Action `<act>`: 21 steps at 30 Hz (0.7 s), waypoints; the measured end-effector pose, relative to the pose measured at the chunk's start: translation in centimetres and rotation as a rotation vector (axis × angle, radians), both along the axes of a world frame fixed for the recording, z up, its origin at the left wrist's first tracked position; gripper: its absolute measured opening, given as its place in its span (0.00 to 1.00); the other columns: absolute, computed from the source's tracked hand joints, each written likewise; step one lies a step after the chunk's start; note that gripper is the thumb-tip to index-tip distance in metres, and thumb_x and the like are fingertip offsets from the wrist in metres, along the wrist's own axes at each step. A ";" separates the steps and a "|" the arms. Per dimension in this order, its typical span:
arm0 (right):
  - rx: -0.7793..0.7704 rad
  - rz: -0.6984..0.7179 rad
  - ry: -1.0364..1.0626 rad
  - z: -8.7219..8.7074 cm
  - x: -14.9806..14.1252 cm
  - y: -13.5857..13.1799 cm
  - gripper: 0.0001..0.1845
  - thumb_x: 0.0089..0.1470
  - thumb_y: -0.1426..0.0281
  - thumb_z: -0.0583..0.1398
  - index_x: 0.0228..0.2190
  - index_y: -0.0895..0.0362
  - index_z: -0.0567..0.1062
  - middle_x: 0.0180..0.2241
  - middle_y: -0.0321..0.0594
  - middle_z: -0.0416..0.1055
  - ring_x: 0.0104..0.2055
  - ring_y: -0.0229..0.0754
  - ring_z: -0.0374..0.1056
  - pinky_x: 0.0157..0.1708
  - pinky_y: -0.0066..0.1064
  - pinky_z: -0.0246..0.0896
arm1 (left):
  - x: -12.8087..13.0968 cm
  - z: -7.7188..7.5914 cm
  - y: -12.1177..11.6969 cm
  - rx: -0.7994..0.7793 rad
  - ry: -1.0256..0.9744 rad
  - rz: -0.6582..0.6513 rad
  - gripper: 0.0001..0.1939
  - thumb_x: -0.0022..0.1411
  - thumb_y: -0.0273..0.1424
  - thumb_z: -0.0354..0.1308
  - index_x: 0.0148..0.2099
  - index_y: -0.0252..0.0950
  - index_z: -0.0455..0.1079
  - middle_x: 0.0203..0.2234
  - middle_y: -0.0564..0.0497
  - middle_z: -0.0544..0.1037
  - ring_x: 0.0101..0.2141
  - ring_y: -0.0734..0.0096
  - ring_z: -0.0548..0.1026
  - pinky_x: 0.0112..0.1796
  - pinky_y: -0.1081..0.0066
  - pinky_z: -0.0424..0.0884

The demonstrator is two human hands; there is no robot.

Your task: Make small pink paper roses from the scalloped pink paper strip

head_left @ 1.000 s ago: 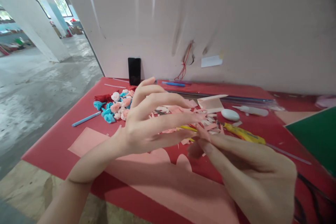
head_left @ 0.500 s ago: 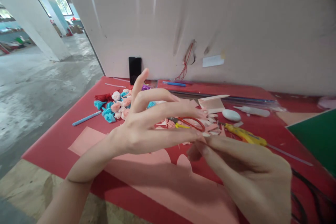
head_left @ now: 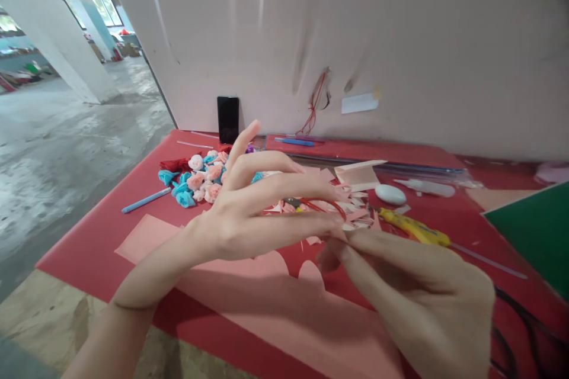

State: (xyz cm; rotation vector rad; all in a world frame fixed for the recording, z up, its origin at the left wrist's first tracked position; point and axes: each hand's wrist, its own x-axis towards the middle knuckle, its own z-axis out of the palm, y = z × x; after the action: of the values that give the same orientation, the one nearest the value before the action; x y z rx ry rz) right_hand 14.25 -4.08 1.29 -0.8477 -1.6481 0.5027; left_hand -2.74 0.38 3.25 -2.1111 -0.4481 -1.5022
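My left hand (head_left: 249, 207) reaches over the table from the left, its index fingertip meeting the fingertips of my right hand (head_left: 422, 290). A small pink paper piece is pinched between the two hands, now mostly hidden by the fingers. The other left fingers are spread and raised; the left thumb is out of sight. Beneath the hands lies a large pink paper sheet (head_left: 284, 314) with rounded cut edges. Behind them, scissors with red and yellow handles (head_left: 326, 204) rest on a heap of pink paper scraps (head_left: 355, 213), partly covered by my left fingers.
Pink, white and blue paper roses (head_left: 195, 180) lie left, near a blue pen (head_left: 146, 200). A phone (head_left: 228, 120) leans on the white panel (head_left: 400, 41). Right are a white oval object (head_left: 390, 194), a clear bottle (head_left: 433, 188), a yellow glue gun (head_left: 413, 228) and a green board (head_left: 533, 237).
The pink paper piece, visible between the fingertips one second ago, is now mostly covered. My left index finger has come onto the right fingertips, and the outer left fingers have lifted and spread.
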 end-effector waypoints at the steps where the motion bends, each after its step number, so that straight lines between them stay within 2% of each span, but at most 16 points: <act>1: 0.020 -0.022 -0.020 -0.1 0.1 0.0 0.10 0.45 0.78 0.60 0.23 0.49 0.75 0.18 0.27 0.73 0.15 0.35 0.67 0.20 0.24 0.67 | 0.0 0.0 -0.1 -0.029 -0.001 0.010 0.06 0.59 0.33 0.60 0.28 0.45 0.73 0.28 0.60 0.77 0.32 0.76 0.71 0.56 0.62 0.66; 4: 0.075 -0.086 -0.071 -0.6 0.2 -0.1 0.08 0.46 0.76 0.60 0.25 0.48 0.75 0.22 0.27 0.76 0.16 0.33 0.67 0.26 0.24 0.69 | 0.2 0.0 -0.3 -0.090 -0.019 0.011 0.08 0.60 0.31 0.59 0.28 0.46 0.72 0.28 0.61 0.77 0.31 0.76 0.71 0.57 0.60 0.65; 7: 0.094 -0.101 -0.102 -0.8 0.3 -0.1 0.08 0.47 0.75 0.60 0.26 0.48 0.74 0.21 0.26 0.75 0.17 0.31 0.67 0.26 0.21 0.68 | 0.1 0.1 -0.2 -0.041 0.000 0.010 0.10 0.61 0.32 0.57 0.27 0.46 0.71 0.27 0.62 0.77 0.31 0.75 0.70 0.57 0.60 0.64; 10: 0.089 -0.107 -0.085 -0.8 0.3 -0.1 0.08 0.47 0.75 0.60 0.27 0.48 0.75 0.22 0.25 0.75 0.17 0.31 0.67 0.28 0.21 0.68 | -0.3 0.2 0.1 0.018 0.048 -0.002 0.07 0.59 0.32 0.60 0.28 0.47 0.73 0.27 0.61 0.77 0.32 0.74 0.70 0.55 0.61 0.66; 14: 0.052 -0.025 -0.056 -0.4 0.2 -0.2 0.11 0.46 0.78 0.60 0.26 0.49 0.74 0.20 0.26 0.73 0.17 0.32 0.68 0.22 0.21 0.66 | -0.7 0.2 0.2 0.027 0.047 -0.066 0.05 0.56 0.30 0.63 0.28 0.44 0.73 0.28 0.60 0.78 0.34 0.75 0.70 0.55 0.64 0.67; 18: 0.034 -0.008 -0.021 -0.2 0.1 -0.1 0.11 0.45 0.78 0.59 0.25 0.48 0.75 0.18 0.26 0.72 0.15 0.33 0.66 0.19 0.23 0.64 | -0.6 0.2 -0.2 -0.009 0.061 0.005 0.04 0.57 0.31 0.62 0.31 0.47 0.73 0.29 0.62 0.78 0.33 0.76 0.71 0.55 0.63 0.66; 21: 0.015 0.006 0.005 -0.1 0.0 0.0 0.11 0.44 0.78 0.60 0.24 0.49 0.75 0.17 0.26 0.72 0.14 0.34 0.66 0.17 0.23 0.64 | -0.5 0.3 -0.2 -0.036 0.054 -0.001 0.06 0.60 0.34 0.59 0.30 0.47 0.72 0.27 0.63 0.77 0.31 0.76 0.71 0.55 0.61 0.65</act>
State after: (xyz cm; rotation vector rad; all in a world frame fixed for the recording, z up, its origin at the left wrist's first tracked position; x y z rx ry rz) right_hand 14.27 -4.10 1.17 -0.8301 -1.6487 0.4959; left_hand -3.20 0.14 3.53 -2.1739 -0.4571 -1.4446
